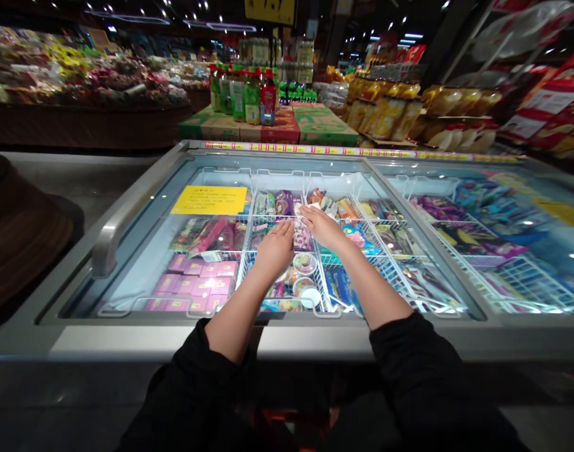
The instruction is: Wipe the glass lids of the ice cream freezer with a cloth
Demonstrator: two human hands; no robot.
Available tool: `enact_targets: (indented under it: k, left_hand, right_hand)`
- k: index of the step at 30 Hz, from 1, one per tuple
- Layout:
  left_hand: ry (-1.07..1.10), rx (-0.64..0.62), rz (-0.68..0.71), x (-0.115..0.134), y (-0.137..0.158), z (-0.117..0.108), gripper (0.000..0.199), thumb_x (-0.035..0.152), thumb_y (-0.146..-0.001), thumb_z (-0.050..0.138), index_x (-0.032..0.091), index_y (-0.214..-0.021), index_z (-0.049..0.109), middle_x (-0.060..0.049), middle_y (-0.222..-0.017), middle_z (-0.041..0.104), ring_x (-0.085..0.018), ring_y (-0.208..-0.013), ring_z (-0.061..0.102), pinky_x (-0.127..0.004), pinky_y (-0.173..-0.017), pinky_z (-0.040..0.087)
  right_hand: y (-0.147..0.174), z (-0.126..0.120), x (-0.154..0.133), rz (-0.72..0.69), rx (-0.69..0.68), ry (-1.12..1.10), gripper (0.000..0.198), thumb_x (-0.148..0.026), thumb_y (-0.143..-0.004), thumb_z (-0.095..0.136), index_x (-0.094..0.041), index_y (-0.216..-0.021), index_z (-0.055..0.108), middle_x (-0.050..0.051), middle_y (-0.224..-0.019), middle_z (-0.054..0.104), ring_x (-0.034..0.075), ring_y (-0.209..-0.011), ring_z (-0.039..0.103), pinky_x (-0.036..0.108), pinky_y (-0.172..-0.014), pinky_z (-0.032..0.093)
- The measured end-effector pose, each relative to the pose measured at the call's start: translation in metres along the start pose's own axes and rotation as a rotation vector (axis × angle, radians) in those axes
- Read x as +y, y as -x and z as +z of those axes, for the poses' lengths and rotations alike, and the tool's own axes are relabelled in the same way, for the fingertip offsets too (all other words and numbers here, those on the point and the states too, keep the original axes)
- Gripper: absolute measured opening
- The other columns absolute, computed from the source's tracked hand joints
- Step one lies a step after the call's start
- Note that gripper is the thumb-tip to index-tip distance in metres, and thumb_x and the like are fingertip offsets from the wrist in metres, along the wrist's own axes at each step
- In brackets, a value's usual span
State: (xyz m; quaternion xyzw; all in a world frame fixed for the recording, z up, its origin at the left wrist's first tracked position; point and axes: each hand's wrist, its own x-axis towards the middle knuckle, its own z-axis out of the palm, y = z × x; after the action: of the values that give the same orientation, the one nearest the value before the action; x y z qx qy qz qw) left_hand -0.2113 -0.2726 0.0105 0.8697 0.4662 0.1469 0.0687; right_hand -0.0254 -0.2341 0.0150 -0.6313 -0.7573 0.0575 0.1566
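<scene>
Both of my hands reach forward over a chest freezer (385,326) with a glass top. Fingers stretched out and nearly flat, my left hand (277,243) is over the middle wire basket. Just to its right and slightly farther away, my right hand (321,226) also has its fingers extended. I see nothing held in either one. Whether they touch the glass I cannot tell. Between and below them show a white and pink package (302,236) and round ice cream cups (305,263). A purple package (283,203) lies just beyond the fingers.
Pink boxes (204,285) fill the front left basket. A yellow sign (209,199) lies above the left baskets, near a curved metal handle (108,242). Behind the freezer stand drink bottles (238,94) on cartons and stacked jars (385,110).
</scene>
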Motion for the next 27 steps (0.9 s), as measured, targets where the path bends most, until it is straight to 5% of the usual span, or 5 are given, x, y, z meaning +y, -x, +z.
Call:
enact_targets:
  k: [4,10,17,21,27]
  left_hand:
    - [-0.008,-0.035,-0.022,0.002,0.001,-0.005,0.054,0.012,-0.108,0.041,0.005,-0.161,0.048,-0.016,-0.171,0.041,-0.024,-0.160,0.040,-0.040,-0.135,0.032]
    - [-0.014,-0.018,-0.019,0.000,-0.001,-0.001,0.054,0.012,-0.107,0.043,0.009,-0.160,0.051,-0.016,-0.169,0.044,-0.024,-0.159,0.042,-0.042,-0.134,0.034]
    - [-0.028,-0.008,-0.013,-0.004,-0.001,0.005,0.053,0.014,-0.108,0.042,0.011,-0.160,0.051,-0.015,-0.169,0.045,-0.024,-0.160,0.041,-0.042,-0.134,0.034]
    - [-0.024,-0.045,-0.041,-0.002,-0.001,-0.001,0.054,0.015,-0.108,0.043,0.012,-0.161,0.050,-0.013,-0.171,0.043,-0.023,-0.160,0.041,-0.041,-0.134,0.033]
    - [-0.021,-0.071,-0.138,0.003,-0.015,-0.019,0.051,0.018,-0.109,0.043,0.013,-0.159,0.053,-0.010,-0.170,0.046,-0.021,-0.158,0.045,-0.035,-0.131,0.036]
  right_hand:
    - [0.006,-0.010,-0.006,0.103,0.025,0.151,0.051,-0.016,-0.107,0.042,-0.015,-0.154,0.060,0.014,-0.162,0.058,0.029,-0.153,0.051,0.048,-0.125,0.044]
    - [0.041,-0.016,-0.044,0.200,0.008,0.332,0.050,-0.004,-0.099,0.036,0.002,-0.134,0.070,0.035,-0.136,0.070,0.042,-0.125,0.070,0.051,-0.092,0.063]
    - [0.007,-0.001,-0.006,-0.114,-0.029,0.080,0.052,-0.013,-0.106,0.043,-0.013,-0.156,0.058,0.012,-0.166,0.053,0.026,-0.158,0.044,0.043,-0.131,0.034]
    - [-0.010,-0.006,0.011,0.028,0.001,0.064,0.051,-0.018,-0.110,0.042,-0.008,-0.158,0.054,0.015,-0.168,0.050,0.025,-0.159,0.042,0.040,-0.133,0.031]
    - [0.020,-0.023,-0.018,0.229,-0.011,0.270,0.049,-0.004,-0.099,0.039,-0.005,-0.132,0.074,0.030,-0.136,0.071,0.037,-0.130,0.067,0.046,-0.100,0.060]
